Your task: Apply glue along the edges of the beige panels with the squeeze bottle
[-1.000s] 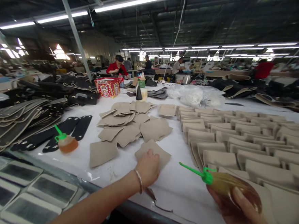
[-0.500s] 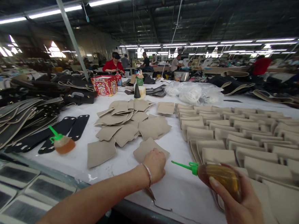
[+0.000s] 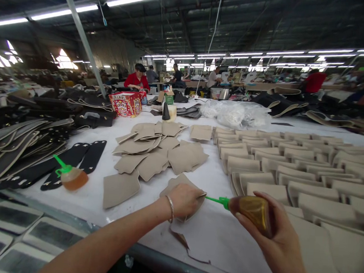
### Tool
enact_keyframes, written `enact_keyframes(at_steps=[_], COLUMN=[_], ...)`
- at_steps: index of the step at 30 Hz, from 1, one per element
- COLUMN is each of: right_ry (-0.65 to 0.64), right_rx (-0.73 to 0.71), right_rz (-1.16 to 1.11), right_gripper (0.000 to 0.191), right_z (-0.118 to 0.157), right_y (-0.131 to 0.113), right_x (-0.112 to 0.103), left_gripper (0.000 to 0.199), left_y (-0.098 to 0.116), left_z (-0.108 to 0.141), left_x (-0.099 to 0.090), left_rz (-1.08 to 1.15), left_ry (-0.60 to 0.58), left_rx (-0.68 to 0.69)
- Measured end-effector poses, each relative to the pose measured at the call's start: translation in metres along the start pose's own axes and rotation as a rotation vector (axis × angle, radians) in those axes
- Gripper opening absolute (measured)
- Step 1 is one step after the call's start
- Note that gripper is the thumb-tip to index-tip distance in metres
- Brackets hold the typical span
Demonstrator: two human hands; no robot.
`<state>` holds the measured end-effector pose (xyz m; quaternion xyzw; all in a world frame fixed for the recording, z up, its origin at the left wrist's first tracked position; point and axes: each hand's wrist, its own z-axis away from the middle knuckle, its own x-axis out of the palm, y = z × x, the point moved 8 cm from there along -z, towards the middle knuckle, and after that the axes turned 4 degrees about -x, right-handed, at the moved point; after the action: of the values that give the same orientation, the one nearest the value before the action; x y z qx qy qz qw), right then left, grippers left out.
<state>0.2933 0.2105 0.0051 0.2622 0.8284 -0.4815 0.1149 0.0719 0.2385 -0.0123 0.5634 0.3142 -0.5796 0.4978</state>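
Observation:
My left hand (image 3: 185, 200), with a bangle on the wrist, is closed on the right side of a beige leather piece (image 3: 179, 181) on the white table. Part of that piece is hidden under the hand. In my right hand (image 3: 275, 230) lies a squeeze bottle (image 3: 254, 212) of amber liquid, tilted on its side. Its thin green nozzle (image 3: 216, 199) points left, and the tip is at the piece's right edge by my left fingers; whether it touches, I cannot tell. Just beyond lies a loose pile of similar beige pieces (image 3: 152, 161).
Rows of folded beige pieces (image 3: 270, 167) fill the right side. A second green-tipped bottle (image 3: 74, 179) stands at left beside black straps (image 3: 93, 157). Dark framed panels (image 3: 11, 216) lie at the lower left. Farther back are a red patterned box (image 3: 126, 104), plastic bags (image 3: 233, 113) and a person in red (image 3: 137, 80).
My right hand has brought the bottle left, its nozzle tip now at the beige piece. My left hand has shifted and grips that piece by its right side, lifting the edge.

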Motion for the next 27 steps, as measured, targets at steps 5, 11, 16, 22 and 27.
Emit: enact_keyframes(at_steps=[5,11,16,22,27], right_ry=[-0.02,-0.061,-0.12,-0.069,-0.116], right_rx=[-0.157,-0.234,-0.163,-0.126,-0.068], right_rz=[0.091,0.15,0.134,0.126,0.08], right_gripper=[0.058,0.056,0.051,0.055,0.054], right_z=[-0.006,-0.004,-0.004,-0.007,-0.002], right_y=[-0.015,-0.018,-0.008,0.0,0.007], right_x=[0.009,0.014,0.016,0.013,0.016], left_gripper=[0.04,0.041,0.045,0.046,0.045], left_y=[0.001,-0.002,-0.004,-0.007,-0.006], left_z=[-0.005,-0.004,0.001,0.004,0.005], left_x=[0.006,0.013,0.017,0.017,0.016], left_rz=[0.016,0.019,0.034,0.061,0.075], left_ry=[-0.004,0.024,0.072,0.047,0.033], left_rx=[-0.003,-0.007,0.019,0.001,0.005])
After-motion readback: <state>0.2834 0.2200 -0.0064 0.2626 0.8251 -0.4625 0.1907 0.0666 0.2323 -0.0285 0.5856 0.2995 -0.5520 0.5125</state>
